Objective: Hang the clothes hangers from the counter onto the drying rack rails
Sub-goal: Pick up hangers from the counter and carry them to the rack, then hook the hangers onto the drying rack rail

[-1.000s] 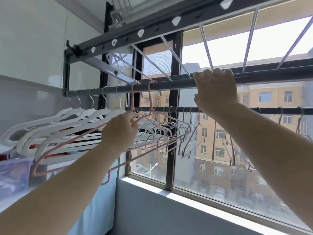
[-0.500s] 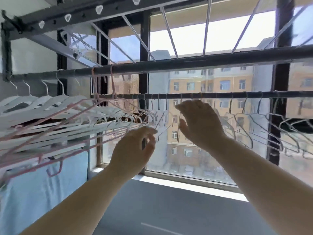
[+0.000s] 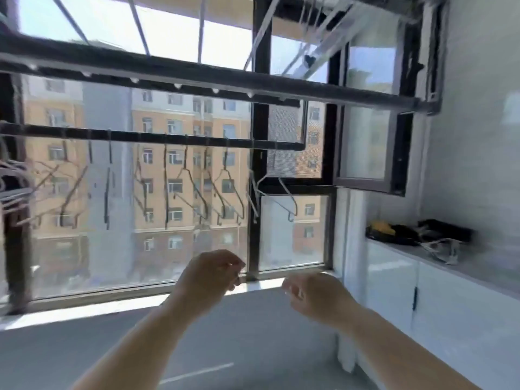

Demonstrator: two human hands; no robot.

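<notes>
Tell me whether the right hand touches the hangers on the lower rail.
Apart. Head view: the right hand sits low, a wide stretch of window between it and the hangers above.

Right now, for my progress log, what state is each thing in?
left hand, loosely curled, empty
right hand, loosely curled, empty
wire hangers, hanging on far rail
near rail, bare in view
window sash, swung open
counter hangers, lying unhung
cabinet doors, closed

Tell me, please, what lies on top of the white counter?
A dark heap, partly yellow, and pale wire hangers lie on the counter. The view is blurred, and whatever is under the heap is hidden.
</notes>
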